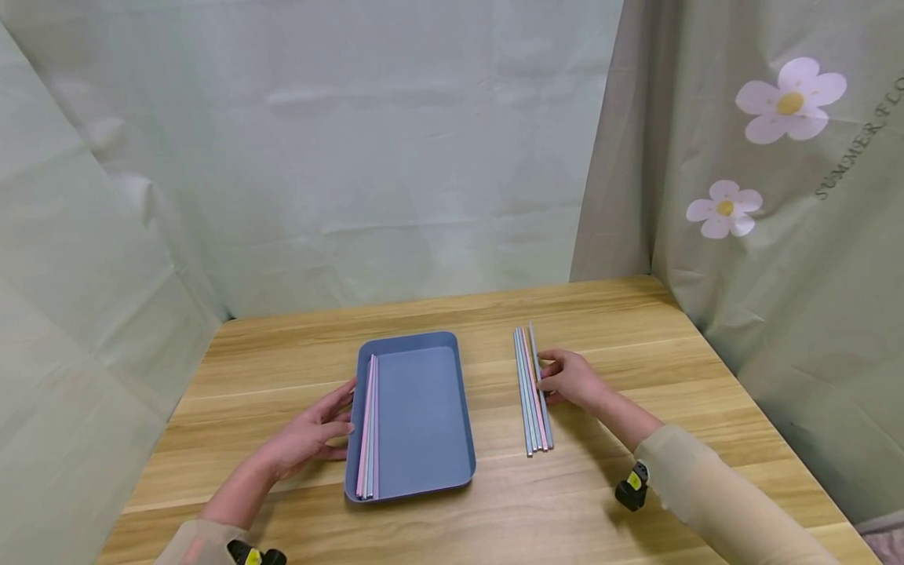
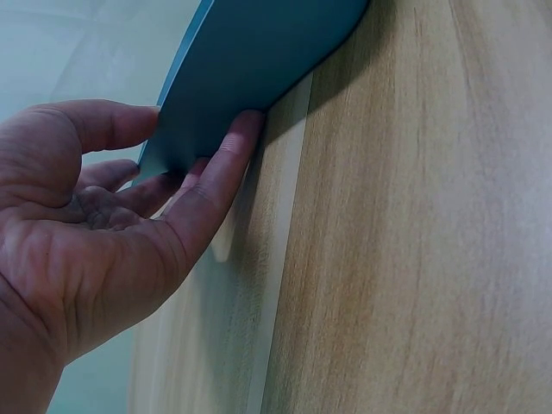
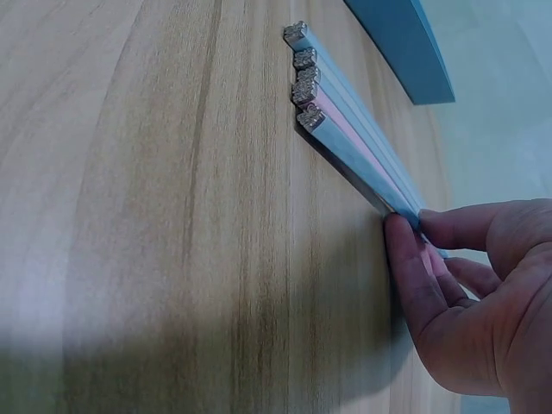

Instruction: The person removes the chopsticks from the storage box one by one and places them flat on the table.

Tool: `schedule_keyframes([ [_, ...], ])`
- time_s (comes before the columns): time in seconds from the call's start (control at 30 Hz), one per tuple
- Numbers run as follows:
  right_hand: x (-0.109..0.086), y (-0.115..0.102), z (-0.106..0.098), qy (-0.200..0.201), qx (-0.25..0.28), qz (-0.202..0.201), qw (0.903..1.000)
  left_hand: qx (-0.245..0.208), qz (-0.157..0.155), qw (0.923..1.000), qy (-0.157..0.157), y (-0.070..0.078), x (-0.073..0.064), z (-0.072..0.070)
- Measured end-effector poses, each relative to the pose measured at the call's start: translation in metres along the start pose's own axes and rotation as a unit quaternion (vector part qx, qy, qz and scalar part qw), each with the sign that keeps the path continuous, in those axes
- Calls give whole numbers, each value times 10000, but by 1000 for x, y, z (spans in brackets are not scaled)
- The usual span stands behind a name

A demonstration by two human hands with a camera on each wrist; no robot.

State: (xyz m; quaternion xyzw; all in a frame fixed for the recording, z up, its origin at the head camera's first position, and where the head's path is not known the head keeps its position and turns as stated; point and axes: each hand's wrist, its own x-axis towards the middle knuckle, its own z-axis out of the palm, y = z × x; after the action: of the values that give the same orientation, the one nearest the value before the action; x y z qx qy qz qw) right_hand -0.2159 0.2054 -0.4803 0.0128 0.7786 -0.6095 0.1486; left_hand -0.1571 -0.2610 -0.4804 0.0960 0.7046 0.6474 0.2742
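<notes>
A blue-grey rectangular tray (image 1: 427, 416) lies on the table, with several pink, blue and lilac chopsticks (image 1: 368, 428) side by side along its left wall. My left hand (image 1: 314, 428) rests against that side of the tray; its thumb tip is at the rim and its fingers touch the outer wall low down (image 2: 216, 78). To the right of the tray lies a second row of chopsticks (image 1: 526, 384), pale blue and pink, with patterned silvery ends. My right hand (image 1: 568, 380) pinches the rightmost blue chopstick (image 3: 349, 155) between thumb and finger, beside the others.
The wooden table (image 1: 494, 502) has curtains hanging at its back and sides; the right curtain (image 1: 777, 275) carries printed flowers. A strip of bare wood separates the tray from the chopsticks on the right.
</notes>
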Motion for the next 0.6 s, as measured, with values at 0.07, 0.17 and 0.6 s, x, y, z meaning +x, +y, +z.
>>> schedule_keyframes([
  [0.07,0,0,0,12,-16,13,10000,7,-6,10000,10,0,0,0],
  [0.17,0,0,0,-2,-44,8,10000,-4,-13,10000,4,0,0,0],
  [0.6,-4,-7,-3,-87,-53,-89,9999,25,-42,10000,0,2,-1,-1],
])
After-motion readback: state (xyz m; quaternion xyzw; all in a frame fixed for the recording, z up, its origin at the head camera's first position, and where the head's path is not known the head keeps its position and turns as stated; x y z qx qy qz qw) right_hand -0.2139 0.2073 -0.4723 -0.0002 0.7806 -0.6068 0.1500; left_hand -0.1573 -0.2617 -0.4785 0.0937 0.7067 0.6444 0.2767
